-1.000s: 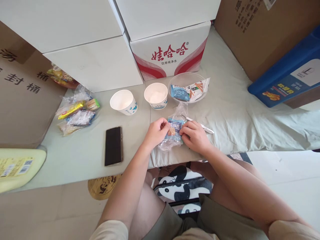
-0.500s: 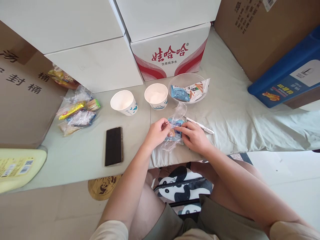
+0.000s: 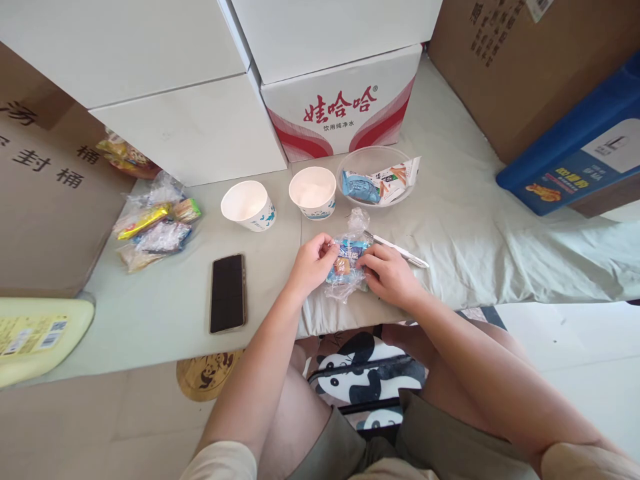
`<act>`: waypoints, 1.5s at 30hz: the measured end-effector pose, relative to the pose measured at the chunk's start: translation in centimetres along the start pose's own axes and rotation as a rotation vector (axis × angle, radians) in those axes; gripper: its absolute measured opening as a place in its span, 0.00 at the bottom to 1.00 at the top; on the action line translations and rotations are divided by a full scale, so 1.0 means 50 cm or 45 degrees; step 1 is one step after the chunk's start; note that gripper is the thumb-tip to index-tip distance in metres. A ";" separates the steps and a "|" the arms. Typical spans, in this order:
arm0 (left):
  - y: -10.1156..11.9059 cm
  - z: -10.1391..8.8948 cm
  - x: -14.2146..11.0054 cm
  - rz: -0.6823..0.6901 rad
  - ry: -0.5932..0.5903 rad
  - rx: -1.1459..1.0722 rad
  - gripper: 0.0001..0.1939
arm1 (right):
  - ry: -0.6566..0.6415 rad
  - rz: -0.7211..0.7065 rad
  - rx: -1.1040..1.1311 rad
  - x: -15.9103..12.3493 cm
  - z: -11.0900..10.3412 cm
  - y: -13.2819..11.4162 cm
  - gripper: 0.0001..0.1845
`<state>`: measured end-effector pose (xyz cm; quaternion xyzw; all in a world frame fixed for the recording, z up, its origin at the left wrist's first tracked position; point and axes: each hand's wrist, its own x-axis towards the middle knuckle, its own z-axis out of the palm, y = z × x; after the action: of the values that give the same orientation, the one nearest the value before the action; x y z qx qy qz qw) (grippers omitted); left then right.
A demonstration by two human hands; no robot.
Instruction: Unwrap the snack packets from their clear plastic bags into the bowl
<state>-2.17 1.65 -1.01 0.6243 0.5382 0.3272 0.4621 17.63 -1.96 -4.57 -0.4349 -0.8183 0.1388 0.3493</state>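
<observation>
A small blue snack packet (image 3: pixel 345 261) in clear plastic wrap lies on the cloth-covered surface between my hands. My left hand (image 3: pixel 314 261) pinches the wrap at its left side. On the right side, my right hand (image 3: pixel 390 272) has its fingers curled around the packet's edge. Crinkled clear film sticks out above and below the packet. A white pen-like tool (image 3: pixel 400 251) rests just beyond my right hand, partly hidden by it. Past the packet stands a clear plastic bowl (image 3: pixel 376 200) with a blue packet and a white packet (image 3: pixel 397 180) in it.
Two white paper cups (image 3: pixel 249 205) (image 3: pixel 313 193) stand behind my hands. A black phone (image 3: pixel 227 293) lies to the left, and wrapped snacks (image 3: pixel 157 227) are piled farther left. White boxes (image 3: pixel 340 110), brown cartons (image 3: pixel 545 73) and a blue container (image 3: pixel 575 143) border the surface.
My right index finger has drawn back from across the packet, so more of its blue printed front shows. Both hands have shifted slightly apart.
</observation>
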 end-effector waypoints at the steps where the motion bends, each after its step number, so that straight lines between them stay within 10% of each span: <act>1: 0.000 0.000 0.000 -0.001 0.005 -0.001 0.10 | 0.001 0.003 0.001 0.001 -0.001 -0.001 0.11; 33: 0.003 0.021 -0.011 0.011 -0.109 0.324 0.05 | -0.038 0.040 0.050 -0.004 0.003 -0.016 0.09; 45: -0.014 -0.031 0.008 -0.142 0.245 -0.099 0.06 | 0.322 0.196 0.055 0.000 -0.027 0.000 0.10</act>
<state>-3.76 2.36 -1.14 0.5405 0.6009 0.3801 0.4496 18.57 -2.07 -3.60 -0.5026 -0.7290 0.1268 0.4471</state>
